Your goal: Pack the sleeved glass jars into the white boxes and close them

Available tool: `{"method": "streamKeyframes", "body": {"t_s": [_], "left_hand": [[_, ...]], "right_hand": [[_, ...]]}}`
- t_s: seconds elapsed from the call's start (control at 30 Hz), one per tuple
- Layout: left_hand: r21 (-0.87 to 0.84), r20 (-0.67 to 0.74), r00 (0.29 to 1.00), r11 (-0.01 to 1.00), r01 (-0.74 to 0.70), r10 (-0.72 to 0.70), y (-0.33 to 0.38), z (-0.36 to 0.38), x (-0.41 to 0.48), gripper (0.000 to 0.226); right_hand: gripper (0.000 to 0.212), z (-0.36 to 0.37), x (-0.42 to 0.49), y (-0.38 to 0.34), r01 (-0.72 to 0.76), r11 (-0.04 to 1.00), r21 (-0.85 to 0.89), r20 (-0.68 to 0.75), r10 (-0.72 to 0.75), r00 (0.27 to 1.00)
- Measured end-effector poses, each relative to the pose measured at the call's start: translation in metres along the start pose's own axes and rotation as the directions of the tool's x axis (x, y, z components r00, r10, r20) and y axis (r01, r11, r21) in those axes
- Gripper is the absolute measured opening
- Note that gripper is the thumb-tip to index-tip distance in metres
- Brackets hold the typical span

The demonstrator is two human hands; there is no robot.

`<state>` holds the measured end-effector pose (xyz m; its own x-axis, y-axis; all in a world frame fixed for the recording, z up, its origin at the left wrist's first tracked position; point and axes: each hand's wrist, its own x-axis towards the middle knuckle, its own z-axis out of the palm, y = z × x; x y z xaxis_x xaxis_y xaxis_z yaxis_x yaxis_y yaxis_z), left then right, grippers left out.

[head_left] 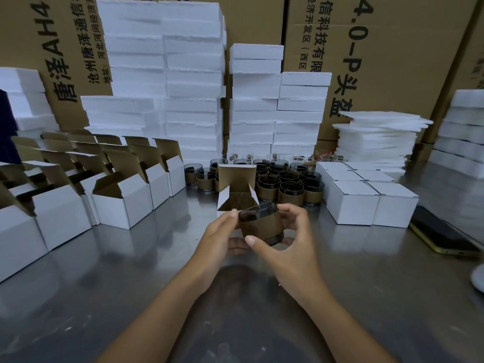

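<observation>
A dark glass jar with a brown cardboard sleeve [262, 226] is held tilted above the metal table, just in front of an open white box [237, 189] whose lid stands up. My left hand [222, 234] grips the jar from the left, thumb near its rim. My right hand [290, 239] grips it from the right, thumb on the sleeve and fingers curled over the top. Several more sleeved jars [290, 191] stand clustered behind the open box.
Rows of open white boxes [123, 203] fill the left side. Closed white boxes [366, 203] sit at the right. White foam stacks [188, 82] and big cardboard cartons line the back. A phone [440, 233] lies at the right on the steel table [131, 284].
</observation>
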<state>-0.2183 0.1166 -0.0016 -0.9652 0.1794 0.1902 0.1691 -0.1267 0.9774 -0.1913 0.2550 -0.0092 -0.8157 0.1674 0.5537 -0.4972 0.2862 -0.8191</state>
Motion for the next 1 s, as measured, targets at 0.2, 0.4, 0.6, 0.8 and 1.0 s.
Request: {"method": "streamKeyframes", "body": {"t_s": [0.2, 0.4, 0.6, 0.8, 1.0], "left_hand": [[-0.019, 0.0, 0.997, 0.997, -0.079, 0.079, 0.006, 0.0, -0.002, 0.027], [-0.024, 0.09, 0.986, 0.99, -0.139, 0.14, 0.008, 0.0, -0.007, 0.03], [-0.001, 0.126, 0.977, 0.985, -0.175, 0.174, 0.01, 0.001, -0.01, 0.043], [-0.016, 0.104, 0.983, 0.989, -0.149, 0.15, 0.009, 0.001, -0.009, 0.037], [-0.007, 0.145, 0.986, 0.997, -0.078, 0.078, 0.008, 0.001, -0.008, 0.047]], "right_hand": [[0.071, -0.004, 0.001, 0.004, 0.072, 0.992, -0.102, 0.055, -0.067, 0.996], [0.076, -0.008, 0.0, 0.005, 0.166, 0.938, -0.304, 0.081, -0.148, 0.986], [0.071, -0.01, -0.001, 0.001, 0.159, 0.928, -0.336, 0.086, -0.138, 0.987], [0.071, -0.008, 0.0, 0.002, 0.158, 0.939, -0.307, 0.082, -0.139, 0.987], [0.088, -0.007, -0.002, 0.003, 0.032, 0.985, -0.168, 0.092, -0.017, 0.996]]}}
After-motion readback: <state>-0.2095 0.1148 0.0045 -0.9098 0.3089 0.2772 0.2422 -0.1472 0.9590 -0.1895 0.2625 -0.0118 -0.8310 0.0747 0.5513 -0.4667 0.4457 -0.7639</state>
